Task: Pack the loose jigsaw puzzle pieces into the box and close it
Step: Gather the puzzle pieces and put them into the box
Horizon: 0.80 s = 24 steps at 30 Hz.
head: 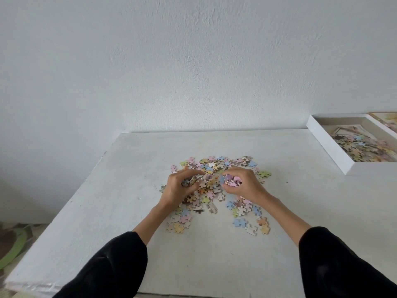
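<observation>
A scatter of pastel jigsaw pieces [217,164] lies in the middle of the white table [107,201]. My left hand [180,188] is curled over the left side of the pile, gripping a small stack of pieces. My right hand [242,183] hovers over the pile's right side, closed around a pink and blue handful of pieces. The open white box [326,145] sits at the far right of the table, partly filled with pieces, well away from both hands.
The box lid [384,120] lies just past the box at the right frame edge. A plain wall rises behind the table. The table's left edge drops to a floor with a green and brown mat [15,244].
</observation>
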Tool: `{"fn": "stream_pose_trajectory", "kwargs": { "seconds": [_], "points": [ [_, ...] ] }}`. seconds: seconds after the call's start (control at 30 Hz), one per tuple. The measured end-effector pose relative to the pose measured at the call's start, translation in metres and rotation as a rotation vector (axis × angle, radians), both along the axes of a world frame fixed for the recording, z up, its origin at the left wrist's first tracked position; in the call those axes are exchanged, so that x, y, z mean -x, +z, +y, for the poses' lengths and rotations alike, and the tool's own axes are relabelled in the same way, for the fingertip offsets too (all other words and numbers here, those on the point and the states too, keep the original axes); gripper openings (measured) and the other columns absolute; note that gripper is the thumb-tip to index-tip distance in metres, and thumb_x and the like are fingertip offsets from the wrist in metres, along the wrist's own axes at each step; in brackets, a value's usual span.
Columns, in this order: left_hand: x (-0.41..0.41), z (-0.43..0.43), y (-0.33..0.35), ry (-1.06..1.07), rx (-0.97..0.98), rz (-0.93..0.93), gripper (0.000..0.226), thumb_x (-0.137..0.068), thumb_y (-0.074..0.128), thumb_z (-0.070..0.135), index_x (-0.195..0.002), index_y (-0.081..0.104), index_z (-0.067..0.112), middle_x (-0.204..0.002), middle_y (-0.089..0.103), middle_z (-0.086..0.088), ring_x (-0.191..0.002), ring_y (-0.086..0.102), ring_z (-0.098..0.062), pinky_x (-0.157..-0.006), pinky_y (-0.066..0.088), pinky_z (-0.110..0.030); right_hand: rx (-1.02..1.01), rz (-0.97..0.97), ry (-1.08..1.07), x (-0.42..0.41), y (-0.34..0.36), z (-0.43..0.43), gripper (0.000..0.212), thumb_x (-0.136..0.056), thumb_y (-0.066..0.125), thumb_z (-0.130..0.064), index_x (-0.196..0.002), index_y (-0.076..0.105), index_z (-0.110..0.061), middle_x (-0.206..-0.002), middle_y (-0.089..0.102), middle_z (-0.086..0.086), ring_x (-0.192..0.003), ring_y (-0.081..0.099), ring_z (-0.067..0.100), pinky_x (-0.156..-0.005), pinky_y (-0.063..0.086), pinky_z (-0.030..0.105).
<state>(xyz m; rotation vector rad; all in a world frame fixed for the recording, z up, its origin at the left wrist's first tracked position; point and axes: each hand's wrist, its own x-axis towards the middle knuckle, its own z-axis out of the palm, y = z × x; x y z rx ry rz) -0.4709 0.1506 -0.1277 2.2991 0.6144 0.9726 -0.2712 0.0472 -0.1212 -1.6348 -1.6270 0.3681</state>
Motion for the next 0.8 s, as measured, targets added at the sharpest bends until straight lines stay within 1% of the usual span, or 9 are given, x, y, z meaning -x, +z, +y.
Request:
{"fn": "stream_pose_trajectory", "kwargs": {
  "seconds": [0.03, 0.1, 0.17, 0.3, 0.37, 0.5, 0.6, 0.67, 0.8],
  "points": [
    [0.000, 0.001, 0.000, 0.004, 0.001, 0.008, 0.025, -0.081, 0.068, 0.011, -0.106, 0.067, 0.018, -0.102, 0.068, 0.004, -0.084, 0.062, 0.011, -0.077, 0.050, -0.010, 0.001, 0.044, -0.015, -0.001, 0.003, 0.000, 0.036, -0.075, 0.072, -0.008, -0.110, 0.064, -0.007, -0.097, 0.068, 0.010, -0.084, 0.059, 0.009, -0.077, 0.042, -0.001],
    [-0.003, 0.000, 0.003, -0.005, 0.014, 0.009, 0.026, -0.081, 0.067, 0.005, -0.103, 0.067, 0.017, -0.100, 0.068, 0.002, -0.070, 0.062, 0.011, -0.067, 0.050, -0.008, -0.002, 0.090, -0.031, -0.006, 0.010, -0.001, 0.036, -0.075, 0.071, -0.005, -0.110, 0.064, -0.005, -0.096, 0.067, 0.012, -0.084, 0.057, 0.009, -0.076, 0.039, -0.005],
    [-0.007, -0.002, 0.009, -0.034, 0.005, -0.021, 0.022, -0.081, 0.067, 0.007, -0.100, 0.067, 0.017, -0.094, 0.068, 0.001, -0.061, 0.062, 0.006, -0.059, 0.053, -0.012, -0.002, 0.097, -0.034, -0.014, 0.017, -0.003, 0.036, -0.075, 0.071, -0.005, -0.110, 0.064, -0.005, -0.097, 0.066, 0.008, -0.084, 0.056, 0.006, -0.075, 0.038, -0.006],
    [-0.022, -0.005, 0.021, -0.077, 0.017, -0.058, 0.018, -0.081, 0.068, 0.011, -0.099, 0.069, 0.017, -0.084, 0.065, 0.011, -0.051, 0.063, -0.010, -0.053, 0.057, -0.026, -0.014, 0.123, -0.027, -0.031, 0.033, -0.008, 0.033, -0.076, 0.071, -0.007, -0.108, 0.066, -0.006, -0.095, 0.064, -0.001, -0.083, 0.055, -0.015, -0.077, 0.037, -0.005],
    [-0.031, -0.006, 0.027, -0.088, -0.004, -0.063, 0.019, -0.081, 0.068, 0.009, -0.098, 0.069, 0.017, -0.080, 0.063, 0.012, -0.050, 0.061, -0.012, -0.052, 0.057, -0.029, -0.026, 0.132, -0.033, -0.040, 0.042, -0.010, 0.030, -0.077, 0.070, -0.007, -0.107, 0.067, -0.007, -0.094, 0.063, -0.002, -0.084, 0.053, -0.018, -0.077, 0.037, -0.005],
    [-0.053, -0.013, 0.045, -0.141, -0.032, -0.075, 0.020, -0.081, 0.068, 0.008, -0.099, 0.068, 0.017, -0.078, 0.065, 0.005, -0.051, 0.063, -0.011, -0.050, 0.055, -0.022, -0.072, 0.114, -0.042, -0.061, 0.059, -0.013, 0.032, -0.076, 0.071, -0.009, -0.108, 0.066, -0.006, -0.095, 0.063, -0.003, -0.085, 0.053, -0.019, -0.078, 0.038, -0.004],
    [-0.074, -0.020, 0.061, -0.169, -0.055, -0.080, 0.020, -0.081, 0.068, 0.008, -0.099, 0.068, 0.016, -0.078, 0.063, 0.008, -0.048, 0.061, -0.010, -0.049, 0.054, -0.023, -0.091, 0.125, -0.044, -0.083, 0.074, -0.020, 0.029, -0.078, 0.070, -0.009, -0.107, 0.067, -0.008, -0.094, 0.063, -0.007, -0.085, 0.053, -0.018, -0.080, 0.039, -0.001],
    [-0.091, -0.025, 0.070, -0.168, -0.062, -0.094, 0.020, -0.081, 0.068, 0.007, -0.098, 0.068, 0.015, -0.077, 0.062, 0.010, -0.048, 0.059, -0.009, -0.049, 0.054, -0.025, -0.106, 0.133, -0.051, -0.100, 0.085, -0.026, 0.027, -0.078, 0.069, -0.007, -0.104, 0.067, -0.009, -0.089, 0.062, -0.011, -0.083, 0.054, -0.017, -0.080, 0.040, 0.002],
    [-0.131, -0.038, 0.084, -0.164, -0.061, -0.106, 0.019, -0.081, 0.068, 0.008, -0.098, 0.068, 0.017, -0.075, 0.061, 0.008, -0.051, 0.056, -0.006, -0.049, 0.053, -0.024, -0.144, 0.121, -0.047, -0.141, 0.103, -0.041, 0.025, -0.077, 0.069, -0.003, -0.094, 0.065, -0.021, -0.090, 0.063, 0.001, -0.076, 0.055, -0.011, -0.077, 0.041, 0.002]
  ]
}}
